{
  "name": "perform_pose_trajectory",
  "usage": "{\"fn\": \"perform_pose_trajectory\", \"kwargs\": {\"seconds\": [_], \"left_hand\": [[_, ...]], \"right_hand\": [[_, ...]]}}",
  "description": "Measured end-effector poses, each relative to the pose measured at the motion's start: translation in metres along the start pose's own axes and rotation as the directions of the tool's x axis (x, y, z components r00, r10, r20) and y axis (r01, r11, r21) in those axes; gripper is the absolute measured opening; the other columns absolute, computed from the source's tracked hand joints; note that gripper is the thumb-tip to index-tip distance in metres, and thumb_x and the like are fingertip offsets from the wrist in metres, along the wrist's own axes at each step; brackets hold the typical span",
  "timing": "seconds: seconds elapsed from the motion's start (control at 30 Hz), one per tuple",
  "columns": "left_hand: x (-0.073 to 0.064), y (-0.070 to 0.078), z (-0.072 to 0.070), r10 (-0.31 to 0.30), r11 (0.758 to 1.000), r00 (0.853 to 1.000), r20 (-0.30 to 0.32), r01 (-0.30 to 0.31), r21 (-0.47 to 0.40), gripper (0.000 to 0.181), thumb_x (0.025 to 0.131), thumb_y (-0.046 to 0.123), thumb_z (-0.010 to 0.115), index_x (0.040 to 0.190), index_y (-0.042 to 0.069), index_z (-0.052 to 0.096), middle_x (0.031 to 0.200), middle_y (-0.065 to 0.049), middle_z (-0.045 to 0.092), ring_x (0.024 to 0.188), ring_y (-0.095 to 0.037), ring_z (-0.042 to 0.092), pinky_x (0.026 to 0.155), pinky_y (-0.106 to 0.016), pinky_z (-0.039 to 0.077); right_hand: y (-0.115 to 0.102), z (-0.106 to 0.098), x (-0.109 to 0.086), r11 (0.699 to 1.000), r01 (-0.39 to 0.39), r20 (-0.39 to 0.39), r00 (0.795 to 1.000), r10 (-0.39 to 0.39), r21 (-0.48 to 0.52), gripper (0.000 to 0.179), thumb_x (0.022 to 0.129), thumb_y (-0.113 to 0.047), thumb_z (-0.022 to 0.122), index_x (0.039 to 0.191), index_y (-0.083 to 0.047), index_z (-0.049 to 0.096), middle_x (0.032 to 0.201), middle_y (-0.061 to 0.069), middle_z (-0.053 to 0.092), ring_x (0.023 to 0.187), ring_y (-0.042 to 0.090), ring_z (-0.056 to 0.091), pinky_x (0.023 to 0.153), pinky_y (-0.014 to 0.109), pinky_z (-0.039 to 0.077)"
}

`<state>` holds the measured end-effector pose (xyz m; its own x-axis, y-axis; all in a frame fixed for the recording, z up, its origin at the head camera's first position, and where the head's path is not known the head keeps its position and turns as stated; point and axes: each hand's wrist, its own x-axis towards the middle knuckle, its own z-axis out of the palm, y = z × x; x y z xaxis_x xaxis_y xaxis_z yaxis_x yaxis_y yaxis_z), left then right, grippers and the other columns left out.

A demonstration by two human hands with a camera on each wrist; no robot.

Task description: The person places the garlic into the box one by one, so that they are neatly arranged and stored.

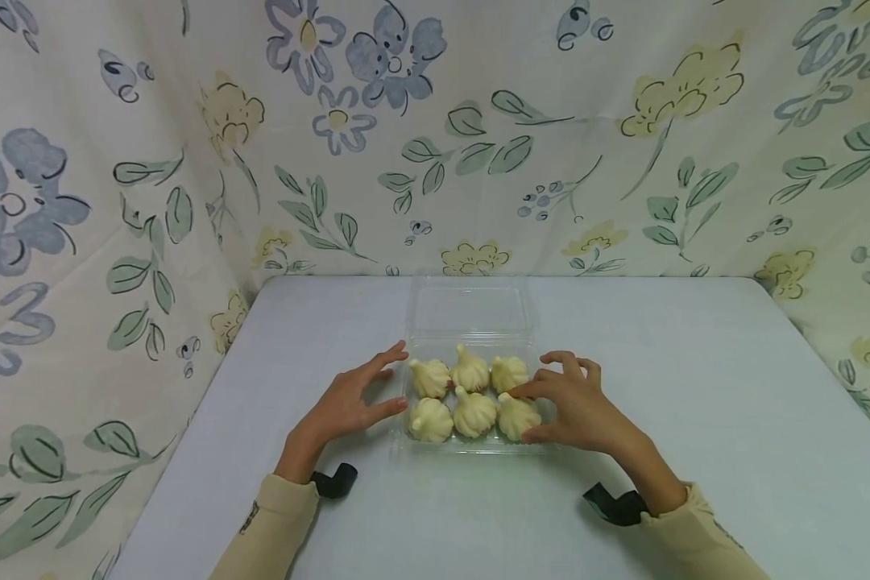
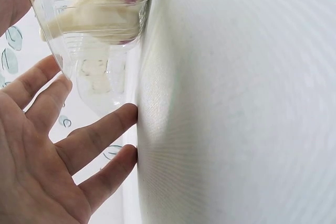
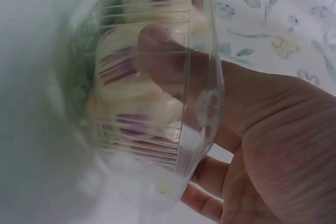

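Pale garlic bulbs (image 1: 474, 413) stand in two rows of three inside a clear plastic container (image 1: 445, 449), whose hinged lid (image 1: 471, 310) lies folded back behind it. Purple streaks mark the bulbs' sides in the right wrist view. At the front right corner, my right hand (image 1: 573, 409) pinches one garlic bulb (image 1: 519, 419) between thumb and index finger; the thumb (image 3: 163, 59) reaches inside the container wall. My left hand (image 1: 348, 400) is at the container's left side with fingers spread; in the left wrist view some fingertips (image 2: 62, 83) meet the rim and others rest on the table.
The white table (image 1: 319, 322) carries the container near its middle. A floral curtain (image 1: 478, 137) hangs behind the table and along both sides. Black straps (image 1: 336, 481) are on both wrists, below beige sleeves (image 1: 275, 515).
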<state>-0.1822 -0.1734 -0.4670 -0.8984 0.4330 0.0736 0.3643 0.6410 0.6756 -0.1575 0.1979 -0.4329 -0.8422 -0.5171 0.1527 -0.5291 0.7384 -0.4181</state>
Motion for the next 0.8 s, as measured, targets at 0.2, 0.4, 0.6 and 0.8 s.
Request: {"fn": "perform_pose_trajectory", "kwargs": {"seconds": [0.2,0.4,0.6,0.8], "left_hand": [[0.0001,-0.0018,0.0008,-0.006,1.0,1.0,-0.001,0.006,-0.014,0.082,0.091,0.051,0.072,0.161,0.034,0.031,0.161,0.016,0.041,0.136,-0.028,0.058,0.114,-0.066,0.036],[-0.0005,-0.0009,0.0007,-0.002,1.0,1.0,-0.002,0.002,-0.012,0.083,0.091,0.051,0.072,0.161,0.034,0.029,0.158,0.015,0.045,0.135,-0.028,0.059,0.115,-0.066,0.036],[-0.001,0.0014,-0.0007,0.007,1.0,1.0,0.001,-0.007,-0.017,0.083,0.092,0.05,0.072,0.161,0.035,0.029,0.159,0.013,0.045,0.135,-0.029,0.059,0.114,-0.067,0.036],[-0.0003,-0.0004,-0.0005,0.008,1.0,1.0,-0.002,-0.008,-0.002,0.081,0.093,0.049,0.071,0.161,0.033,0.03,0.162,0.009,0.041,0.135,-0.029,0.059,0.113,-0.068,0.036]], "right_hand": [[-0.002,-0.0032,-0.0006,1.0,-0.011,0.016,1.0,0.011,0.01,0.055,0.066,-0.034,0.096,0.117,-0.026,0.077,0.102,-0.002,0.072,0.136,0.04,0.039,0.103,0.073,0.016],[-0.0003,-0.0054,-0.0003,0.999,0.015,0.018,1.0,-0.015,0.043,0.055,0.067,-0.035,0.095,0.119,-0.025,0.077,0.101,-0.003,0.071,0.135,0.042,0.039,0.101,0.072,0.015],[0.0004,-0.0053,0.0002,0.999,0.009,0.028,1.0,-0.011,0.045,0.055,0.067,-0.032,0.095,0.118,-0.024,0.077,0.103,-0.002,0.071,0.136,0.042,0.038,0.102,0.07,0.015],[0.001,-0.0058,0.0012,0.999,-0.003,0.05,0.999,0.0,0.052,0.055,0.068,-0.031,0.095,0.119,-0.023,0.077,0.106,0.001,0.071,0.137,0.042,0.037,0.101,0.069,0.017]]}}
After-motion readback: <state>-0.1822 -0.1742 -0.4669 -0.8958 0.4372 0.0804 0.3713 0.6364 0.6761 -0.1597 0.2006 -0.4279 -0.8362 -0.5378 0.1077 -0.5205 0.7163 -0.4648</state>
